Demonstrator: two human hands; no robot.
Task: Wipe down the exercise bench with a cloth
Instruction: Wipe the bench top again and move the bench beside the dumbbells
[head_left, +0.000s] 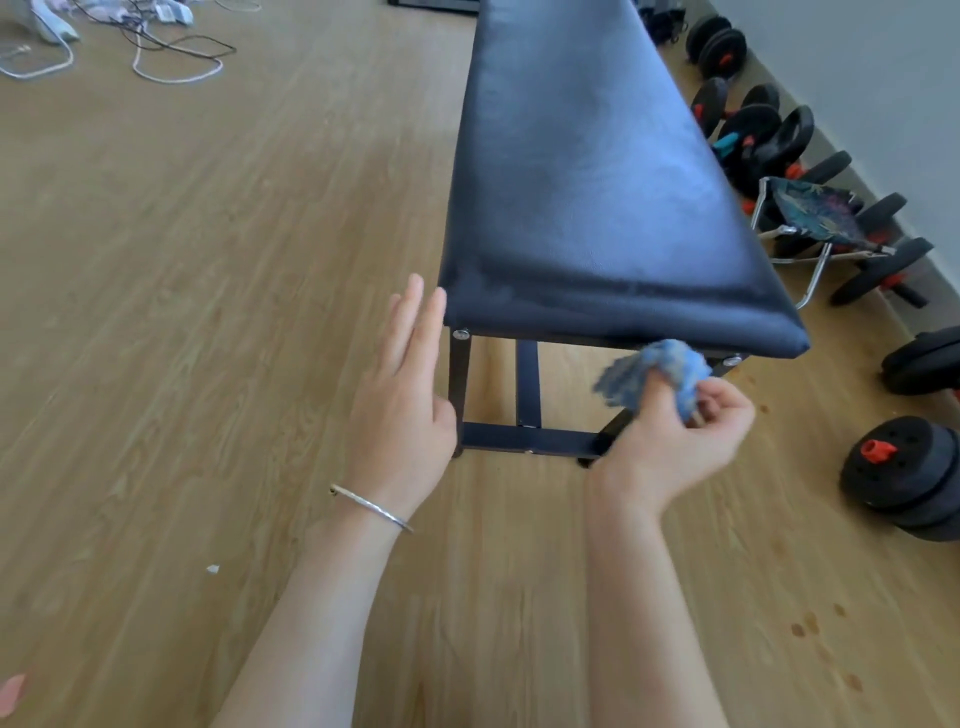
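Note:
A long exercise bench (587, 171) with a dark padded top and black metal legs runs away from me across the wooden floor. My right hand (675, 431) grips a crumpled blue cloth (654, 374) just below the bench's near right corner. My left hand (405, 395) is held flat with straight fingers beside the near left corner of the pad, fingertips close to its edge. A silver bangle sits on my left wrist.
Black dumbbells and weight plates (904, 478) line the wall on the right, with a small folding stool (815, 218) among them. Loose cables (171, 57) lie on the floor at the far left. Wooden floor spreads to the left of the bench.

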